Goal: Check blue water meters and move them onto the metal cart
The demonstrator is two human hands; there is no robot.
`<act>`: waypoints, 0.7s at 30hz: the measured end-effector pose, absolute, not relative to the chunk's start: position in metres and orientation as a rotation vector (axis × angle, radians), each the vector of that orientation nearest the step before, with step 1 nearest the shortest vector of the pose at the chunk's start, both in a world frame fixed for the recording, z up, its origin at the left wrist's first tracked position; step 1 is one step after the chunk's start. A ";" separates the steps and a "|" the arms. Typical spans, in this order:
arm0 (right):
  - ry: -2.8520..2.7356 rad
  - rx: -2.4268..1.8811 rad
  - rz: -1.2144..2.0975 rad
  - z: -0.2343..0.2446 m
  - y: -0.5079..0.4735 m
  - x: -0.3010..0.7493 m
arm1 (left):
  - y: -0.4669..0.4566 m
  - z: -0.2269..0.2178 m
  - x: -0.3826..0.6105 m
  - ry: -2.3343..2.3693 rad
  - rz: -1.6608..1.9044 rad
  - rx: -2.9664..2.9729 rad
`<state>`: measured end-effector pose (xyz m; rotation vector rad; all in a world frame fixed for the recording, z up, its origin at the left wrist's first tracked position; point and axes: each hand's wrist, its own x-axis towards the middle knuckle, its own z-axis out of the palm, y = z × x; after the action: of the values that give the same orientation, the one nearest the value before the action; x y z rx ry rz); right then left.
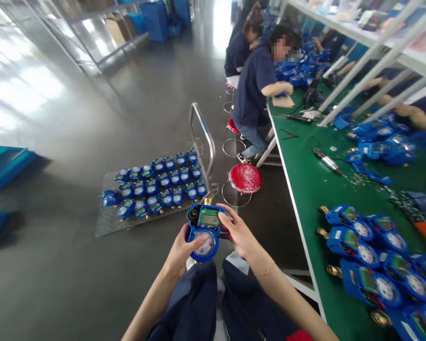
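Note:
Both my hands hold one blue water meter (205,237) above my lap. Its green circuit board with a small grey display faces up, and a round white dial sits below it; a brass fitting sticks out at the far end. My left hand (181,248) is closed round the left side, thumb lying on the dial. My right hand (237,232) grips the right side, its thumb beside the display. The fingers under the meter are hidden.
A flat trolley (108,222) carries rows of similar meters ahead. On my right, a green workbench (298,180) bears more meters (369,279) and an electric screwdriver (328,161). A red stool (244,178) stands beside it. A co-worker (252,90) sits farther along. Blue bins (7,166) lie left.

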<state>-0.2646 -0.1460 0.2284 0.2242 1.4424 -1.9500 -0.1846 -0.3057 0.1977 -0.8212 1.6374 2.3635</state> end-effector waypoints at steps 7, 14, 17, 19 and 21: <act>1.369 0.081 -1.820 0.209 -0.315 -0.193 | -0.457 0.187 -0.087 1.644 2.447 -1.061; 1.374 -0.001 -1.673 0.204 -0.428 -0.164 | -0.548 0.178 -0.037 1.574 2.580 -1.213; 1.353 -0.020 -1.615 0.195 -0.471 -0.168 | -0.584 0.168 -0.033 1.530 2.612 -1.286; 1.335 -0.031 -1.581 0.185 -0.502 -0.175 | -0.611 0.160 -0.037 1.498 2.622 -1.332; 1.327 -0.036 -1.557 0.175 -0.535 -0.186 | -0.641 0.152 -0.044 1.486 2.624 -1.377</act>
<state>-0.1859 -0.5355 0.1748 -0.0363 1.3272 -1.5570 -0.0442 -0.6408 0.1523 -1.3769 1.4864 2.6236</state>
